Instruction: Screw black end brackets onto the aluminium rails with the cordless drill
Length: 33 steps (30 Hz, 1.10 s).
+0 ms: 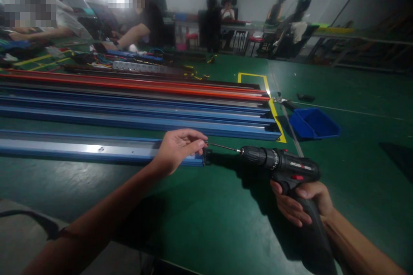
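My right hand [301,203] is wrapped round the grip of a black cordless drill [284,166] with red marks. Its long thin bit points left toward the end of a blue metal rail [80,149] lying on the green floor. My left hand [179,148] rests at that rail end, by its black end cap [206,157]. The fingertips are pinched together at the tip of the bit, on something too small to name.
Several long blue and red rails [135,103] lie side by side farther back. A blue plastic bin [314,123] sits to the right, near yellow floor tape [274,109]. Other people sit at the far left and at tables in the background.
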Tool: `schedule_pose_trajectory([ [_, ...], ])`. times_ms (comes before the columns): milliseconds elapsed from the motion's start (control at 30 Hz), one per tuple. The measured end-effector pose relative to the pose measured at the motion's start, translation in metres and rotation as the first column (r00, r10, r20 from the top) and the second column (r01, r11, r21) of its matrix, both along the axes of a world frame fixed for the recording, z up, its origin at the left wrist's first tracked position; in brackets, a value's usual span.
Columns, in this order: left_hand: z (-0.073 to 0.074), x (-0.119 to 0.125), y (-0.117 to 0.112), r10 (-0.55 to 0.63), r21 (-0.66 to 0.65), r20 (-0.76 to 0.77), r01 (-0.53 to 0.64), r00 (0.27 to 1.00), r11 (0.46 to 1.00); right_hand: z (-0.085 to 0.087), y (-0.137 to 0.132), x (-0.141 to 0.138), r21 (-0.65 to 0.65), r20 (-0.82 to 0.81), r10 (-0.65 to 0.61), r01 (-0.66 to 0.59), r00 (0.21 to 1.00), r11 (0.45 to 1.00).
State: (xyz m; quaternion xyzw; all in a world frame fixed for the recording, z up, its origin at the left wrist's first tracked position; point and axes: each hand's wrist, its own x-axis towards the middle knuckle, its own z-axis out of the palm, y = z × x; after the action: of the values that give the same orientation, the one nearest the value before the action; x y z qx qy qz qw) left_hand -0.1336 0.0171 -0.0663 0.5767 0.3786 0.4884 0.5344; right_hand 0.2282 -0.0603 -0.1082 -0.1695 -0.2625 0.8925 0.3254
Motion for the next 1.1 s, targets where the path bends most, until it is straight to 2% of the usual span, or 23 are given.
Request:
schedule_pose_trajectory([
  [267, 0.002, 0.002, -0.004, -0.047, -0.065, 0.035, 0.049, 0.998, 0.997, -0.001, -0.001, -0.002, -0.02, -0.107, 0.03, -0.032, 0.994, 0.999],
  [633, -0.003, 0.004, -0.004, -0.1, -0.076, 0.141, 0.111, 0.985, 0.991, -0.002, 0.0, -0.002, -0.033, -0.097, 0.021, -0.024, 0.995, 0.999],
  [833, -0.004, 0.002, -0.005, -0.107, -0.01, 0.136, 0.11, 0.985, 0.994, -0.001, -0.001, -0.002, -0.016, -0.089, 0.031, -0.032, 0.996, 0.999],
  [933, -0.004, 0.002, -0.009, -0.08, 0.053, 0.082, 0.076, 0.993, 0.996, -0.001, 0.0, -0.003, -0.006, -0.082, 0.026, -0.027, 0.996, 1.0],
  [1033, -0.002, 0.004, -0.011, -0.009, 0.167, -0.026, 0.013, 1.0, 0.986, -0.001, 0.001, -0.002, 0.004, -0.082, 0.026, -0.026, 0.996, 1.0],
  [1100, -0.001, 0.004, -0.011, 0.04, 0.297, -0.11, -0.005, 0.993, 0.955, -0.002, 0.001, -0.002, 0.01, -0.082, 0.027, -0.026, 0.996, 1.0],
])
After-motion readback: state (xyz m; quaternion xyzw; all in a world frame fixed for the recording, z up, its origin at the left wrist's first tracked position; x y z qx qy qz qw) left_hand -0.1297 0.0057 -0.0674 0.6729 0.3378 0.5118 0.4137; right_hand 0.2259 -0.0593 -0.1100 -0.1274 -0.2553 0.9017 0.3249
